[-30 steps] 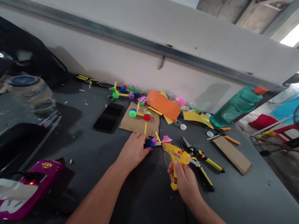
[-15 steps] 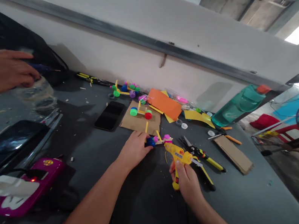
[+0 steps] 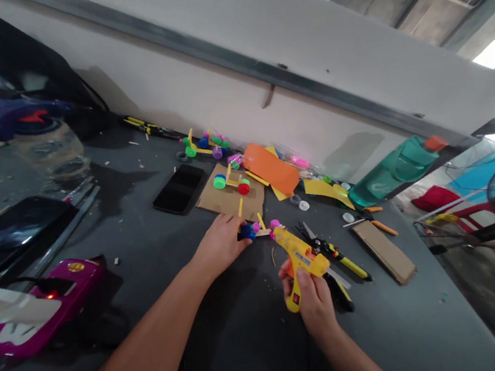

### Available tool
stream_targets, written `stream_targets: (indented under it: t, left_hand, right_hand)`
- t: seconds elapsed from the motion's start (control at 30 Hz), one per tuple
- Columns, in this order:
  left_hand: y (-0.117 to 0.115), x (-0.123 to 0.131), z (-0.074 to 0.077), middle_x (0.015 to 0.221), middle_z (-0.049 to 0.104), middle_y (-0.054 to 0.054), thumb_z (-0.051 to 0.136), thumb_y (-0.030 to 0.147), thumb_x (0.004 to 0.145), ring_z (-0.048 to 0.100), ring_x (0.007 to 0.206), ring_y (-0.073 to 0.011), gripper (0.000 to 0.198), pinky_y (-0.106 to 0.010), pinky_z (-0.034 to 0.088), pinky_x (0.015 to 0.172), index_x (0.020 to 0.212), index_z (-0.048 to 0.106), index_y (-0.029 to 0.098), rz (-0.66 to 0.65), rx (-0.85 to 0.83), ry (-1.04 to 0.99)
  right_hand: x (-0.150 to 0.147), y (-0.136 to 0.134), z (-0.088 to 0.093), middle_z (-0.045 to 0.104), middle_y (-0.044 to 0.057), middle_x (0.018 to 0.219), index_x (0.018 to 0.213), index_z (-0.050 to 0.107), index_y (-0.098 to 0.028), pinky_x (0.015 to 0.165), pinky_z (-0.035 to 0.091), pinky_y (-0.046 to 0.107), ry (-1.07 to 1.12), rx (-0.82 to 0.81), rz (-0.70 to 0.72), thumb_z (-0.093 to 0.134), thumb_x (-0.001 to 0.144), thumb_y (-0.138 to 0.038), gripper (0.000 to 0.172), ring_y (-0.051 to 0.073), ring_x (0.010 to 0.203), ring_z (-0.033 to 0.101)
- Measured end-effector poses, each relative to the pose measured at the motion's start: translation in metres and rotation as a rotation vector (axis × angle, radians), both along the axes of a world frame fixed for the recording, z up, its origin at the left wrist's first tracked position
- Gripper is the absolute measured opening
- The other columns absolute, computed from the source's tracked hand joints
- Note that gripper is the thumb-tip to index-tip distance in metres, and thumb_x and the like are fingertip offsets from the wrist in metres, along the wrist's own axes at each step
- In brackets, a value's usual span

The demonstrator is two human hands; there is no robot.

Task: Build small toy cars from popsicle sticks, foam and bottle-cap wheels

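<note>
With my left hand (image 3: 222, 240) I grip the blue end of a small craft piece made of sticks and bottle caps (image 3: 262, 232), held low over the dark table. Yellow sticks rise from it, and pink caps show at its far side. My right hand (image 3: 311, 292) is closed around the handle of a yellow hot glue gun (image 3: 299, 260). The gun's nozzle is at the pink caps; whether it touches them I cannot tell. Behind, a similar piece with green and red caps (image 3: 231, 183) stands on a cardboard sheet (image 3: 212, 201).
Pliers (image 3: 335, 256) lie right of the glue gun, near folded cardboard (image 3: 386, 251) and a teal bottle (image 3: 394, 170). A black phone (image 3: 180, 188) is left of the cardboard sheet. Farther left are a magenta power strip (image 3: 80, 296) and a blue glue gun (image 3: 22, 115) on a clear jar (image 3: 54, 151).
The other person's hand at upper left has left the blue glue gun, which now rests on the jar. My yellow glue gun has turned slightly, its nozzle still by the pink caps.
</note>
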State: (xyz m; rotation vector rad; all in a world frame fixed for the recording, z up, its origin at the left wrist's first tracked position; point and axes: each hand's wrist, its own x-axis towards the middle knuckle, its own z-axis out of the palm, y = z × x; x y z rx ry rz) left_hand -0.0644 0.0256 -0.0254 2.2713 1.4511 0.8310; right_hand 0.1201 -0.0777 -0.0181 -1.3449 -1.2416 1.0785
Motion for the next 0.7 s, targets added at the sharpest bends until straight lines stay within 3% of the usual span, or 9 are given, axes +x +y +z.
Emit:
stream_targets:
  t: [0.2, 0.4, 0.57, 0.7]
  left_hand:
    - [0.0, -0.002, 0.001, 0.095, 0.061, -0.006, 0.068, 0.03, 0.071, 0.052, 0.096, -0.023, 0.029, -0.034, 0.043, 0.085, 0.095, 0.058, 0.017, -0.017, 0.008, 0.017]
    - [-0.003, -0.002, 0.003, 0.096, 0.061, -0.005, 0.066, 0.03, 0.072, 0.052, 0.097, -0.0227, 0.028, -0.035, 0.043, 0.086, 0.096, 0.058, 0.017, -0.012, 0.018, 0.002]
    - [-0.002, -0.001, 0.005, 0.095, 0.061, -0.005, 0.063, 0.032, 0.074, 0.054, 0.096, -0.0227, 0.024, -0.035, 0.045, 0.083, 0.095, 0.059, 0.019, 0.022, -0.002, -0.003]
    - [-0.001, -0.001, 0.007, 0.098, 0.061, -0.006, 0.062, 0.031, 0.074, 0.054, 0.097, -0.0242, 0.024, -0.037, 0.044, 0.086, 0.096, 0.06, 0.02, 0.018, -0.008, -0.006]
  right_hand:
    - [-0.002, -0.007, 0.015, 0.052, 0.003, 0.074, 0.09, 0.053, -0.018, 0.043, 0.039, 0.022, 0.178, 0.119, -0.058, 0.041, 0.083, -0.047, 0.032, 0.011, 0.053, 0.046]
    - [0.006, -0.013, 0.057, 0.049, 0.007, 0.093, 0.094, 0.053, -0.02, 0.039, 0.039, 0.023, 0.158, 0.36, -0.076, 0.039, 0.081, -0.048, 0.033, 0.011, 0.056, 0.046]
    - [0.04, -0.019, 0.1, 0.047, 0.01, 0.098, 0.09, 0.052, -0.019, 0.04, 0.042, 0.028, -0.063, 0.691, -0.332, 0.036, 0.079, -0.052, 0.038, 0.017, 0.063, 0.052]
    - [0.095, -0.031, 0.129, 0.047, 0.018, 0.11, 0.104, 0.047, -0.02, 0.048, 0.046, 0.037, -0.448, 0.735, -0.638, 0.027, 0.082, -0.05, 0.042, 0.023, 0.068, 0.057]
